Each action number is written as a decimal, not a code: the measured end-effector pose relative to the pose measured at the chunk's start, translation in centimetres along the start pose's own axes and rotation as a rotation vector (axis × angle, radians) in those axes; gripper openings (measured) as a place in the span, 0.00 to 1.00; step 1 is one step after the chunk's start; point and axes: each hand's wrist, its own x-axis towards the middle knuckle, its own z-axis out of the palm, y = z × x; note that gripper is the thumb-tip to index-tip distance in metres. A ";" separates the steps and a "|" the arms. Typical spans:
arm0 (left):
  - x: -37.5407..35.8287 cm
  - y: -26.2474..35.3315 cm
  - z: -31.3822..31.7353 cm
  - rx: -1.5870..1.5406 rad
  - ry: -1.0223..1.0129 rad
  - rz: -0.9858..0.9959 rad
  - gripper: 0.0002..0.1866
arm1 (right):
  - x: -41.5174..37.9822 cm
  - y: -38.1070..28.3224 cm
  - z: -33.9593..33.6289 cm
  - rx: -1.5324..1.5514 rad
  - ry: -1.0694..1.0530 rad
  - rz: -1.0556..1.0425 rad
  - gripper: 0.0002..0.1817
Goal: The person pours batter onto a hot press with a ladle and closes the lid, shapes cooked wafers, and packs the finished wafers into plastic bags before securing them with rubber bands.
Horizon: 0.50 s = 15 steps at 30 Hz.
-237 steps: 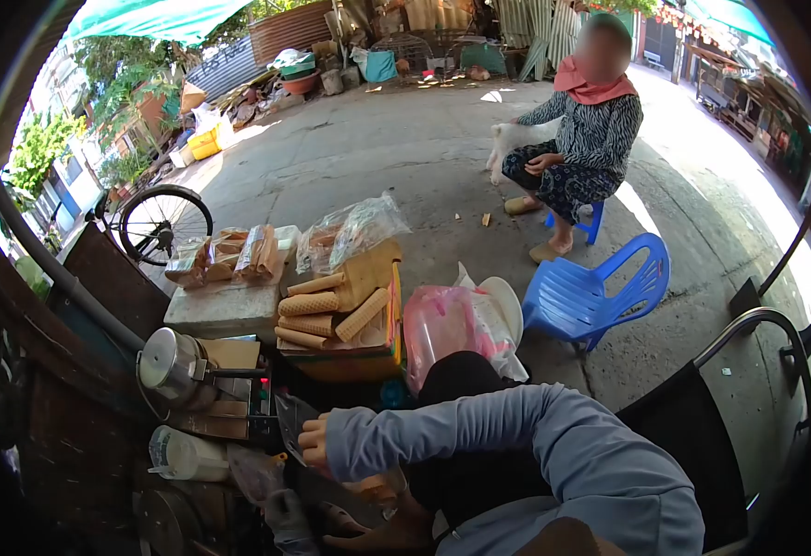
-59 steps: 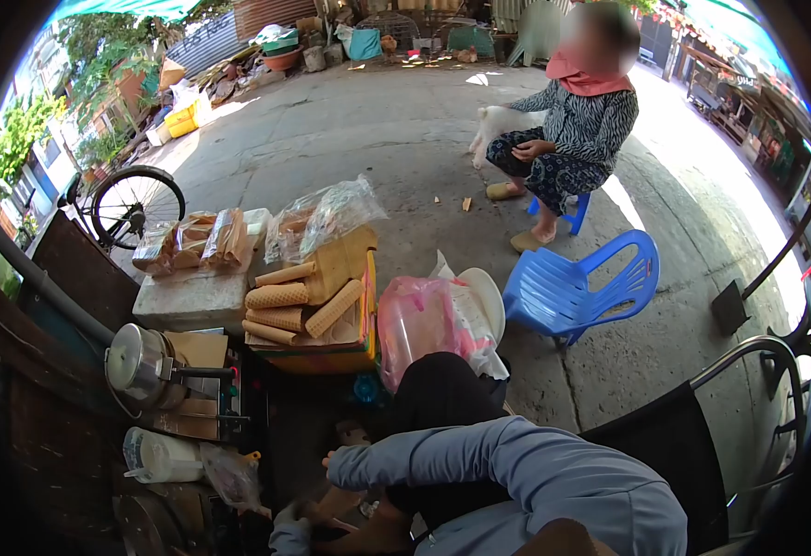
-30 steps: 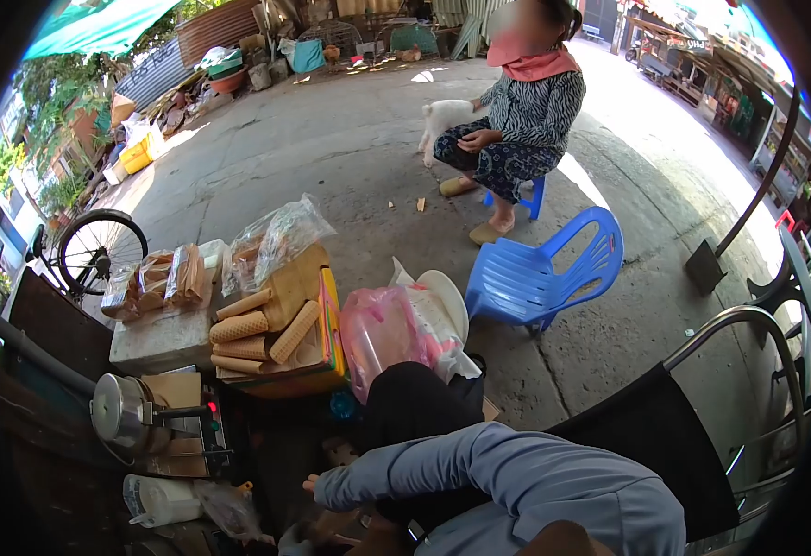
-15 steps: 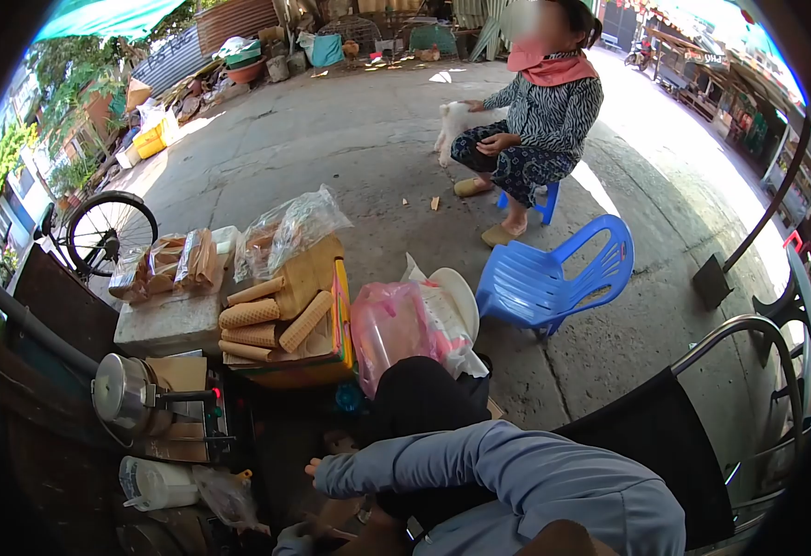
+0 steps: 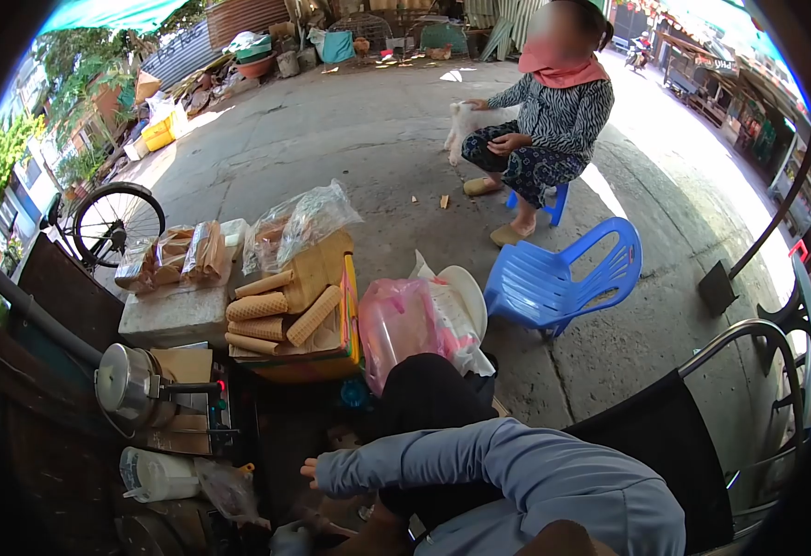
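My right hand [image 5: 310, 472] sticks out of a grey-blue sleeve, its short visible fingers stretched out over a dark area with nothing seen in them. Below it, at the bottom edge, my left hand [image 5: 290, 538] appears to wear a grey glove; shadow hides its fingers and anything in them. Left of the hands lie a crumpled clear plastic bag [image 5: 229, 489] and a white plastic jug [image 5: 166, 476]. Above these sits a round metal waffle iron [image 5: 123, 385] with a long black handle [image 5: 190, 387]. Rolled waffles [image 5: 315, 316] rest on a yellow-edged box [image 5: 308, 371].
Bagged waffles [image 5: 203, 250] lie on a pale foam box [image 5: 169, 317]. A pink plastic bag [image 5: 396, 324] and a blue chair [image 5: 553, 278] stand beyond my knee [image 5: 433, 394]. A seated person [image 5: 549, 130] touches a white dog [image 5: 468, 125].
The whole view has shifted slightly, so things sit a little farther right and lower. My right hand stays stretched out, nearly in the same place. The seated person keeps the same pose.
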 end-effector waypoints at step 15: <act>-0.6 0.1 0.3 -0.037 0.171 0.152 0.20 | -0.2 -0.2 -0.9 -0.068 0.095 -0.086 0.09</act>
